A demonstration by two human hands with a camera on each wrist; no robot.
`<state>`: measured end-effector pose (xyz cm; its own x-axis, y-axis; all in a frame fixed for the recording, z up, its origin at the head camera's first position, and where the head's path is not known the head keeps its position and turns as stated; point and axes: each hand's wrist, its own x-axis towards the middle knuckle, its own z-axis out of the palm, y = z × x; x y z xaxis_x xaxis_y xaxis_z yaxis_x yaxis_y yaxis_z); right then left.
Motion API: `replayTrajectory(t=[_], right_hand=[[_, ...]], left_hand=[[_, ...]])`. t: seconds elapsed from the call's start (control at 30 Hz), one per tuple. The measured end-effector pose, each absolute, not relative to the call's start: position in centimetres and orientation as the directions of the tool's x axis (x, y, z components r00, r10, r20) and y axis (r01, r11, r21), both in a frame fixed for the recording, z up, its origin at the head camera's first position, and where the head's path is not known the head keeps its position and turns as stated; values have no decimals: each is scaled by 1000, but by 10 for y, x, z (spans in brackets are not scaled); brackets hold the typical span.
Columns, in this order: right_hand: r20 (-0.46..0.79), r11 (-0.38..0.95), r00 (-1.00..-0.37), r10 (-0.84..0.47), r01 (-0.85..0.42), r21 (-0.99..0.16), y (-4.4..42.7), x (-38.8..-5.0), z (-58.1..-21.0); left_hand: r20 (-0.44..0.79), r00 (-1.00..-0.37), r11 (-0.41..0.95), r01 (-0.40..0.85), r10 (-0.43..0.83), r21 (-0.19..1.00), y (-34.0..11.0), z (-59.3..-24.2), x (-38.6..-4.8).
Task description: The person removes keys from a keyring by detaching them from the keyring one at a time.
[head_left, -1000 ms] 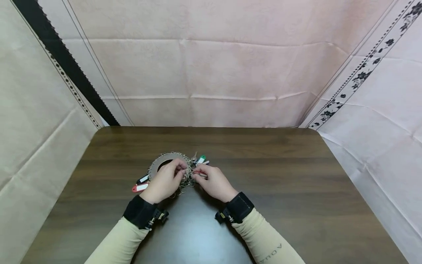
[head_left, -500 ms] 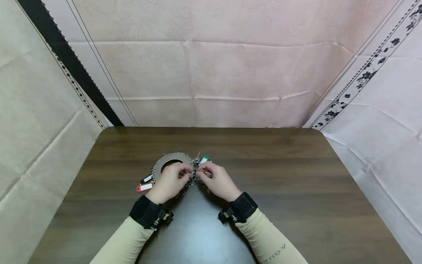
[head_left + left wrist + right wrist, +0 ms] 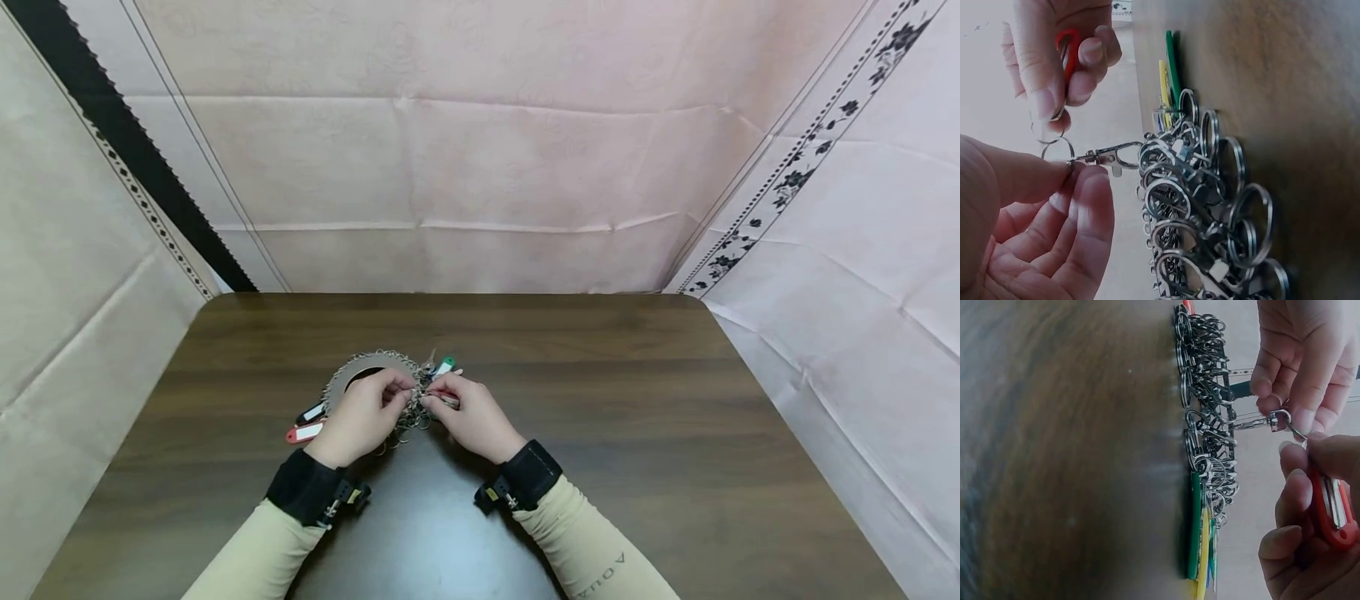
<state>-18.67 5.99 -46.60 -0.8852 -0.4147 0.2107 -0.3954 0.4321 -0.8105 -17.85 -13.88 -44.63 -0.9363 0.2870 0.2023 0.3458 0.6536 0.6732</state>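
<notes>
One split ring [image 3: 1072, 149] pinched by the left hand [image 3: 367, 417], one red key tag [image 3: 1320, 506] gripped by the right hand [image 3: 476, 421].
Both hands' fingers curl, tips close together; metal keys [image 3: 1335, 503] lie along the gripped tag. Outside the left hand sit another red tag [image 3: 304, 433] and a black tag [image 3: 309, 414]; just beyond it, a round holder [image 3: 380, 361] carries crowded clasps and rings. Past the right hand, a green tag [image 3: 446, 367].

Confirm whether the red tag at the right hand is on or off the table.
Off: in the right wrist view, the right hand grips the red tag, and pale cloth shows between it and the table.
</notes>
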Motion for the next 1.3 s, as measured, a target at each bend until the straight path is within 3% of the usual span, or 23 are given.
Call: replayTrajectory(t=[0.63,1.3], right_hand=[[189,452,-902,-389,-366,-814,69,-190,-464],[217,390,-882,-419,-390,-834,58,-190,-463]], left_hand=[[147,-922,604,349,359,717,-137,-442,-177],[165,-945,536,298,283,790,-143,-437,-177]])
